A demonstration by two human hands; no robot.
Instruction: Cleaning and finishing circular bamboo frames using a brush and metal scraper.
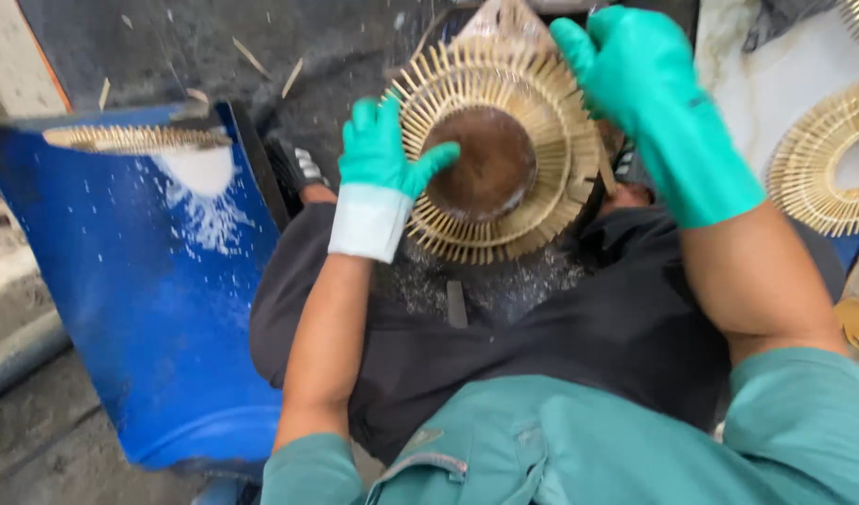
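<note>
Fingers of the left hand (385,154), in a smooth green rubber glove, gripped the round bamboo-stick wreath (500,150) at its near rim, thumb pressed on its dark brown centre disc. Those of the right hand (635,75) curled over the far edge. It rested above the dusty black apron (542,318). A blue drum (140,299) stood beside; another wreath (822,159) lay apart.

Blue drum (158,309) on side at left; 2nd bamboo-stick ring (817,168) on pale surface (775,79) at right.
</note>
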